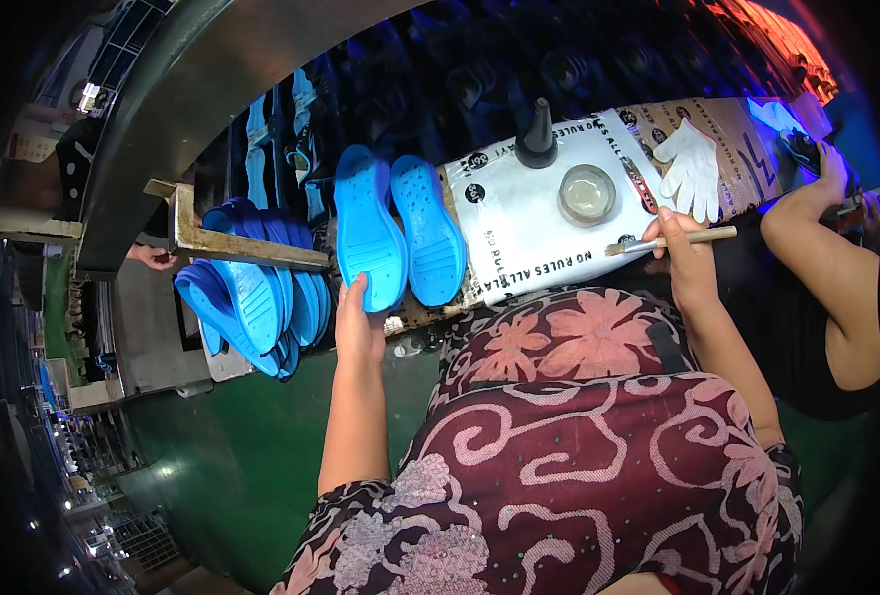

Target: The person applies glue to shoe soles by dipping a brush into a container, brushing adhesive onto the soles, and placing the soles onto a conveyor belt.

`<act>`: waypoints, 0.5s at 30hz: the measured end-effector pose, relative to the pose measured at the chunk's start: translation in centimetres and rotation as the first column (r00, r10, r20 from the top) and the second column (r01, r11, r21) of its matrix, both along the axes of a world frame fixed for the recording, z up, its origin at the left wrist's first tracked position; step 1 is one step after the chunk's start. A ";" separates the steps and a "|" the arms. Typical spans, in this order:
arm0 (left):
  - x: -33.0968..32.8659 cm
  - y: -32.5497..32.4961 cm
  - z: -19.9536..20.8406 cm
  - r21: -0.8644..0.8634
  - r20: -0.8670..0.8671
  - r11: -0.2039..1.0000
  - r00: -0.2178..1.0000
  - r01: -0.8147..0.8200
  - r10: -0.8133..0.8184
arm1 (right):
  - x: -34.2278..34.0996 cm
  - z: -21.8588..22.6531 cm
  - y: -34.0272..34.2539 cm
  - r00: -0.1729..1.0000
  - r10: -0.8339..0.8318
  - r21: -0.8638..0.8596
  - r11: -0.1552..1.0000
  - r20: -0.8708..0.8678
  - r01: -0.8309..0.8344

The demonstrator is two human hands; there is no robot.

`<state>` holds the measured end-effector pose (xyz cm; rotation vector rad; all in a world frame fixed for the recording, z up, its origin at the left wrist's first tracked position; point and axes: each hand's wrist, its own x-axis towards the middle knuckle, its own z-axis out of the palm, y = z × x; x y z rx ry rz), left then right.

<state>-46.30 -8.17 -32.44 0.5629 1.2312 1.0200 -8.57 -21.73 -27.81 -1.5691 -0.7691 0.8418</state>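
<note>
With its thumb on top of the near end, my left hand (358, 322) grips a blue shoe sole (368, 223). A matching blue sole (430, 238) lies beside it on the right. My right hand (685, 260) is closed round a flat paintbrush (648, 244) with a pale wooden handle, its bristles pointing left over the near edge of a white printed sheet (509, 213). On that sheet sit a small round bowl (587, 194) of clear-looking contents and a dark cone-shaped bottle (536, 141). The brush is apart from the bowl.
A white glove (693, 169) lies on brown-printed covering at the right. Several blue soles (261, 297) are stacked at the left, by a wooden-edged frame (246, 246). Another person's hand (150, 257) shows beyond them. At the far right, another person's arm (817, 238) reaches in.
</note>
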 end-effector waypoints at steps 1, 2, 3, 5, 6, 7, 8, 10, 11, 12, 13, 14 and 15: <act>-0.1 -0.4 0.0 0.034 0.001 0.999 1.000 0.027 -0.028 | -0.1 0.2 0.1 0.999 -0.005 -0.005 1.000 -0.031 0.005; -0.2 -0.8 0.0 0.069 0.001 0.996 0.998 0.055 -0.055 | -0.1 0.3 0.1 1.000 -0.002 -0.005 1.000 -0.032 0.002; -0.4 -1.2 -0.3 0.055 0.004 0.998 0.999 0.036 -0.036 | -0.1 0.4 0.2 1.000 0.008 -0.008 1.000 -0.023 -0.008; -0.8 -1.5 -1.8 0.180 -0.230 0.977 0.971 0.112 -0.069 | -0.3 0.5 0.4 1.000 0.018 -0.011 1.000 -0.013 -0.018; -0.9 -2.3 -2.3 0.298 -0.554 0.910 0.829 0.290 -0.083 | -0.4 0.6 0.5 0.999 0.033 0.007 0.999 0.014 -0.033; -0.6 -3.2 -2.4 0.345 -0.811 0.832 0.584 0.435 0.030 | -0.3 0.7 0.7 0.998 0.049 0.024 0.998 0.044 -0.050; -0.8 -3.9 -3.3 0.364 -0.862 0.775 0.503 0.516 0.070 | -0.3 0.8 0.8 0.998 0.055 0.028 0.998 0.043 -0.056; -1.2 -5.1 -4.8 0.284 -0.886 0.823 0.462 0.492 0.030 | -0.6 1.0 0.8 0.999 0.035 -0.005 0.999 0.024 -0.034; -1.5 -5.3 -5.0 0.282 -0.893 0.806 0.450 0.520 0.022 | -0.5 0.8 0.8 0.999 0.036 -0.005 0.999 0.023 -0.036; -1.9 -5.0 -5.0 0.282 -0.893 0.807 0.449 0.519 0.023 | -0.3 0.6 0.8 0.998 0.055 0.020 0.998 0.043 -0.056; -2.0 -4.4 -4.6 0.239 -0.787 0.882 0.613 0.406 -0.069 | -0.1 0.4 1.0 0.995 0.074 0.046 0.996 0.065 -0.077; -2.0 -3.9 -4.2 0.165 -0.639 0.940 0.758 0.298 -0.128 | -0.2 0.6 1.0 0.995 0.077 0.049 0.996 0.066 -0.081; -1.8 -3.9 -3.7 0.168 -0.399 0.970 0.912 0.175 -0.095 | -0.3 0.9 1.0 0.997 0.065 0.022 0.998 0.044 -0.066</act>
